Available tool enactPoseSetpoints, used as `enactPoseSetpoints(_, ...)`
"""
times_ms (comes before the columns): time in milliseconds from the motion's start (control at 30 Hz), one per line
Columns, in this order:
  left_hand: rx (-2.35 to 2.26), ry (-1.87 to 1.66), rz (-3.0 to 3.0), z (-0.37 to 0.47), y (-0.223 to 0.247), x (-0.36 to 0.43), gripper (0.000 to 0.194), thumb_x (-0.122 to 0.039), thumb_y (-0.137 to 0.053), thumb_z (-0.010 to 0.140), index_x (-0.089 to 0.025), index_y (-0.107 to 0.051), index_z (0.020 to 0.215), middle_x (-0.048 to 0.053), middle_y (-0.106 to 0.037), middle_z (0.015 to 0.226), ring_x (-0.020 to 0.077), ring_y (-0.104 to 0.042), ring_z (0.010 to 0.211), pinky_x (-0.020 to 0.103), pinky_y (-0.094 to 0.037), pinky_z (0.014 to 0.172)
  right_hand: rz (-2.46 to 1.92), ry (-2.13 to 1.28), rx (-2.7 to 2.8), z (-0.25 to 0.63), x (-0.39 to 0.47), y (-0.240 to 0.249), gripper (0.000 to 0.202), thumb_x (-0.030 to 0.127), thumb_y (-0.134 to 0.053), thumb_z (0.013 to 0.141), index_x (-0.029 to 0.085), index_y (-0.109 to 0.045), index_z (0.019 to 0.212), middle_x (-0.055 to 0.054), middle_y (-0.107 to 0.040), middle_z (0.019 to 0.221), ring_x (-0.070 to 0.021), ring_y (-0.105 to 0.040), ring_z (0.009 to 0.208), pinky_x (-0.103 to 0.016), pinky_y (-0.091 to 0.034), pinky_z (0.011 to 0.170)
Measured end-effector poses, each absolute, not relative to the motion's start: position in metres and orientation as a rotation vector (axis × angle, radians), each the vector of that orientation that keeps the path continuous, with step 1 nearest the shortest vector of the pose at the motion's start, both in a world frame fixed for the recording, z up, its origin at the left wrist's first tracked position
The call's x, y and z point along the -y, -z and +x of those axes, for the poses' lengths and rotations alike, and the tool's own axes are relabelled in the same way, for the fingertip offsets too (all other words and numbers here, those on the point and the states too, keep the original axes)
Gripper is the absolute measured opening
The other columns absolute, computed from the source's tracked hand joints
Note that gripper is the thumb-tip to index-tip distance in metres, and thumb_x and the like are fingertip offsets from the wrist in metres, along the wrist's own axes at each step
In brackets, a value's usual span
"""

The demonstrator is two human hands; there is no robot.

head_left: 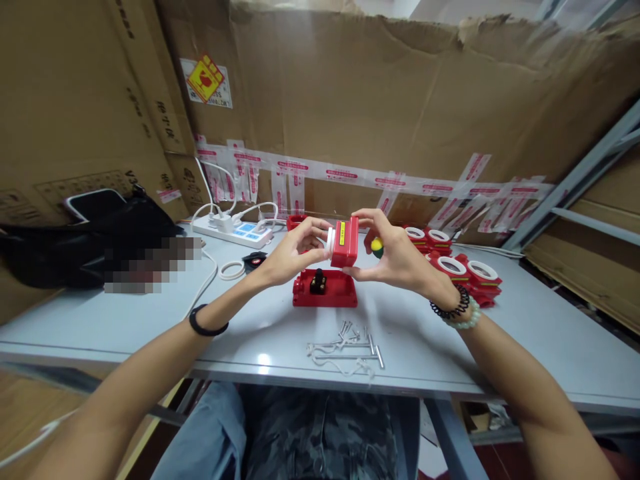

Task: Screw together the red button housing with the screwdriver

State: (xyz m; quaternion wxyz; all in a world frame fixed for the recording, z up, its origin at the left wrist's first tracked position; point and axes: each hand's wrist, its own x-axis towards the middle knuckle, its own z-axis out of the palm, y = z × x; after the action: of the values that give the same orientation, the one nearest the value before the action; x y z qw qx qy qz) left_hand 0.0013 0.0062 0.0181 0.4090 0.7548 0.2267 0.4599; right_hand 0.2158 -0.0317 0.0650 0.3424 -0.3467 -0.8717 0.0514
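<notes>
**Red cover held above its base**

Red cover [345, 242] is raised over the red base [325, 291] on the surface [525, 333], pinched between both grips: left hand [295, 253] closed on its white-edged side, right hand [395, 257] clasping the other.

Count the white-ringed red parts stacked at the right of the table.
4 show clearly: two at the back, two nearer. More may sit hidden behind the right hand.

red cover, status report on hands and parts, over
Left hand and right hand both grip red cover, raised above red base on table. Metal pins lie nearer, clear of it.
</notes>
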Motion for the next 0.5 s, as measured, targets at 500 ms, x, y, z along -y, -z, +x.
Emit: enactPoseSetpoints(500, -1.393, -1.0, 2.462, -0.076, -0.05, 0.0, 0.035, -0.046, -0.058, 0.081, -0.022, -0.063, 0.107, 0.002, -0.065, 0.084, 0.0185, -0.057, 0.07, 0.026, -0.041, 0.062, -0.977, 0.003, 2.278, 0.219, 0.036, -0.069, 0.072, 0.035, -0.069, 0.068, 0.021, -0.034, 0.129, -0.009, -0.057, 0.111, -0.0181, -0.057, 0.079, -0.034, -0.048, 0.068)
